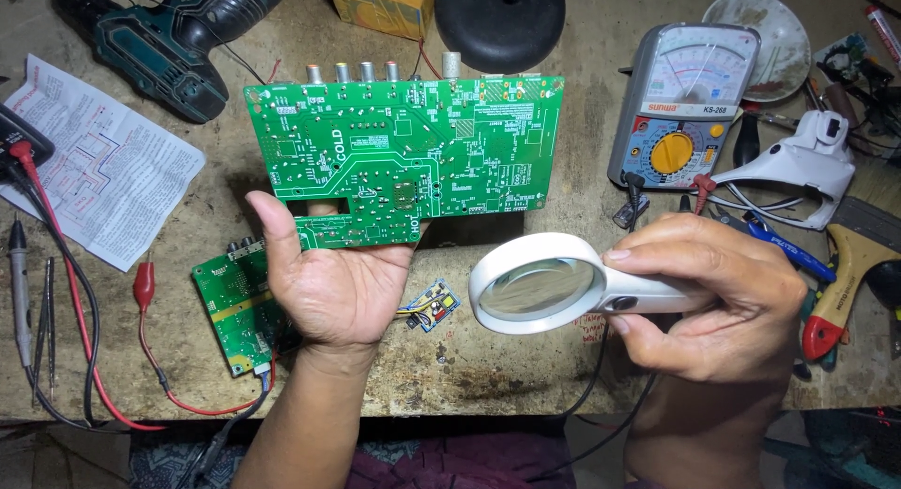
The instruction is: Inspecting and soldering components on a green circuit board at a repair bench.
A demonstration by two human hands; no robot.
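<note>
My left hand (328, 278) holds a large green circuit board (404, 146) from below, solder side up, with metal connectors along its far edge. The thumb rests on the board's near left corner. My right hand (718, 292) grips the handle of a white magnifying glass (540, 282), its round lens held low over the bench, to the right of the board and apart from it.
A smaller green board (235, 311) and a tiny module (430, 306) lie on the worn bench. An analog multimeter (680, 104), white tool (807, 160), cordless drill (169, 38), printed schematic sheet (103, 165), red and black probe leads (75, 292), black lamp base (499, 20) and pliers (835, 292) surround the hands.
</note>
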